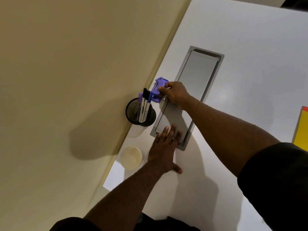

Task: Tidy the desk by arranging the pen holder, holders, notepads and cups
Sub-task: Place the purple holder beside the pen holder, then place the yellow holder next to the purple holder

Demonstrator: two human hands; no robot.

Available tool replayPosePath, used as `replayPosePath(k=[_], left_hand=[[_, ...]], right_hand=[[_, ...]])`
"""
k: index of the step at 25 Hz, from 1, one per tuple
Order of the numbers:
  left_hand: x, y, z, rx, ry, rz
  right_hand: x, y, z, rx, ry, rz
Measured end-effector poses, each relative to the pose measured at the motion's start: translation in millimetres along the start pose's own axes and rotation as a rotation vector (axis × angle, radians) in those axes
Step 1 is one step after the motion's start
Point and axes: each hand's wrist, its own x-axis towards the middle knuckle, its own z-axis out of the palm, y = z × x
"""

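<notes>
desk [250, 47]: white
on it: mesh pen holder [140, 112], paper cup [131, 157], yellow notepad [301, 129]
inset: grey cable hatch [196, 77]

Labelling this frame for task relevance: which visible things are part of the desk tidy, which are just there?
Job:
purple holder, in right hand grip
mesh pen holder with pens
paper cup
yellow notepad

Just there:
grey cable hatch, left hand flat on it
white desk

Two bare forearms, each ending in an ungloved hand: left hand [164, 152], right hand [176, 95]. Short black sleeves of soft, dull fabric covering the upper arms, the right one broad and loosely folded at the lower right corner, the left only a dark edge at the bottom border. No rings, watch or bands visible on fingers [173, 130] or wrists.
</notes>
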Motion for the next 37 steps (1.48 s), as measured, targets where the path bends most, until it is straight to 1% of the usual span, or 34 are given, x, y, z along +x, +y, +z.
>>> replayPosePath(k=[3,6,8,10,16,17,18,20,21,22,25,28,31,33,37], left_hand=[[0.9,0.6,3.0,0.006,0.01,-0.008],[0.4,1.2,3.7,0.04,0.018,-0.015],[0.5,1.6,1.5,0.056,-0.001,-0.017],[-0.7,4.0,-2.3,0.077,-0.026,-0.035],[-2.3,13.0,-9.5,0.123,-0.046,-0.061],[-2.7,14.5,-9.9,0.124,-0.042,-0.05],[-3.0,13.9,-10.1,0.125,-0.038,-0.036],[-4.4,11.1,-9.4,0.135,-0.027,-0.003],[-5.1,9.5,-9.0,0.142,-0.023,0.008],[-5.6,8.8,-8.5,0.148,-0.021,0.014],[-4.9,8.5,-9.0,0.166,-0.02,0.012],[-5.0,9.7,-10.9,0.18,-0.035,0.012],[-5.7,8.4,-12.9,0.181,-0.045,0.026],[-5.7,7.6,-13.9,0.19,-0.05,0.031],[-4.8,7.8,-16.1,0.212,-0.074,0.026]], right_hand=[[-12.3,5.5,-11.2,-0.024,0.158,-0.038],[-43.6,26.3,-38.1,-0.003,0.293,-0.039],[-73.1,48.6,-56.0,0.005,0.367,-0.015],[-105.9,72.6,-69.0,-0.049,0.458,0.009],[-204.1,128.2,-95.8,-0.167,0.644,0.034],[-222.9,137.2,-102.7,-0.203,0.705,0.015],[-240.1,146.3,-108.8,-0.289,0.782,-0.03],[-271.2,167.1,-124.9,-0.55,0.954,-0.13],[-285.0,177.3,-135.3,-0.649,1.007,-0.133],[-298.1,186.7,-146.9,-0.702,1.008,-0.069],[-326.4,207.5,-178.7,-0.791,0.875,0.243],[-349.3,223.7,-204.2,-0.802,0.786,0.437],[-366.2,239.6,-223.7,-0.717,0.634,0.548],[-371.5,247.2,-230.0,-0.753,0.547,0.59],[-372.6,245.4,-237.6,-1.018,0.575,0.583]])
